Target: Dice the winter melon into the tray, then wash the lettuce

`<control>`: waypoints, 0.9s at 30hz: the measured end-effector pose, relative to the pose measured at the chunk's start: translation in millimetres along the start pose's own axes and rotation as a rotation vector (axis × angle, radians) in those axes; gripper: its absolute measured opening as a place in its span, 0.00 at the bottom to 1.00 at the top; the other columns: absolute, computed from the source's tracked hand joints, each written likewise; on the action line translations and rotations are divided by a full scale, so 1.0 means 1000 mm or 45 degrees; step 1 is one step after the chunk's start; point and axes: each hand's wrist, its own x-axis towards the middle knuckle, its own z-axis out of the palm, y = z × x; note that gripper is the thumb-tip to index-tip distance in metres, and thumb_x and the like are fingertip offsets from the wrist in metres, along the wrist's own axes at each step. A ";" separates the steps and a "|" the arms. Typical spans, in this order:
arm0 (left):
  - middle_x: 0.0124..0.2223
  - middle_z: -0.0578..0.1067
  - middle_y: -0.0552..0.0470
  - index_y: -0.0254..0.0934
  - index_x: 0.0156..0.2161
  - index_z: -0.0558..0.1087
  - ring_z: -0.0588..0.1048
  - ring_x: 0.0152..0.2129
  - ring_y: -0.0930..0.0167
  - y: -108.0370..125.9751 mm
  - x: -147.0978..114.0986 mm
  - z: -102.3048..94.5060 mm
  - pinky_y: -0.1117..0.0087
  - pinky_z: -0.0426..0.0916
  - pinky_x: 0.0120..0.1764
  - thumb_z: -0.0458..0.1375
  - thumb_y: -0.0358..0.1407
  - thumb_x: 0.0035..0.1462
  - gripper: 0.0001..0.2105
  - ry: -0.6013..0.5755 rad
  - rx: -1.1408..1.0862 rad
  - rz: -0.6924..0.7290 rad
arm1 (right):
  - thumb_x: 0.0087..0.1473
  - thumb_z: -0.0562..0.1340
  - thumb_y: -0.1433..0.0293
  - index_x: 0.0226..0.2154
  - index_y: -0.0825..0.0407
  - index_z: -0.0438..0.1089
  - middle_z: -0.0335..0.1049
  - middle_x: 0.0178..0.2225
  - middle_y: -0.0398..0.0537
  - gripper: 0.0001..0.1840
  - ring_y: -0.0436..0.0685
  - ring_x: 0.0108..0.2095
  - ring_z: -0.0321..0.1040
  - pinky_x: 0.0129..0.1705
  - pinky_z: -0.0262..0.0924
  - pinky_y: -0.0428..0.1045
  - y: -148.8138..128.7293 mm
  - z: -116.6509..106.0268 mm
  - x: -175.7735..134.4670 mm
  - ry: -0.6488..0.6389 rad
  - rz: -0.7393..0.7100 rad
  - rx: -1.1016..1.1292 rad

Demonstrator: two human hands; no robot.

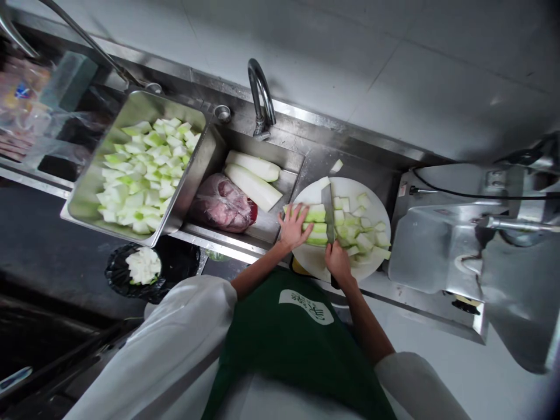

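My right hand point(338, 262) is wrapped round the handle of a kitchen knife point(328, 211). Its broad blade crosses long pale-green strips of peeled gourd point(315, 227) on a round white cutting board point(301, 256). Over the left ends of those strips lies my left hand point(294, 227), fingers spread and pressing down on them. Cut gourd chunks point(364, 240) are scattered to the right of the blade. One loose piece point(336, 166) rests on the steel counter behind the board.
Left of the board, a sink point(266, 224) holds peeled gourds point(251, 184) and wrapped meat point(225, 204) under a faucet point(259, 99). A steel pan point(177, 204) full of gourd chunks stands farther left. Below it is a black-lined bin point(118, 265). A metal slicing machine point(420, 251) stands at right.
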 end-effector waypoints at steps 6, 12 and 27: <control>0.75 0.54 0.45 0.44 0.70 0.64 0.50 0.71 0.51 -0.012 0.001 0.008 0.43 0.60 0.64 0.47 0.51 0.70 0.28 0.127 -0.127 -0.184 | 0.72 0.48 0.68 0.45 0.59 0.70 0.75 0.32 0.57 0.17 0.59 0.32 0.72 0.33 0.52 0.49 0.003 -0.025 -0.030 0.123 -0.008 -0.041; 0.70 0.59 0.39 0.39 0.68 0.66 0.53 0.70 0.55 -0.015 0.006 0.017 0.45 0.50 0.70 0.47 0.50 0.71 0.27 0.141 -0.124 -0.101 | 0.71 0.49 0.69 0.45 0.59 0.70 0.76 0.34 0.60 0.17 0.61 0.35 0.74 0.34 0.55 0.49 -0.014 -0.028 -0.046 -0.009 -0.021 -0.065; 0.68 0.62 0.41 0.40 0.67 0.67 0.52 0.71 0.56 -0.018 0.009 0.019 0.45 0.46 0.73 0.49 0.50 0.70 0.27 0.103 -0.198 -0.072 | 0.71 0.49 0.70 0.46 0.62 0.71 0.77 0.38 0.62 0.17 0.61 0.39 0.75 0.39 0.60 0.50 -0.020 0.009 -0.008 -0.126 0.071 -0.007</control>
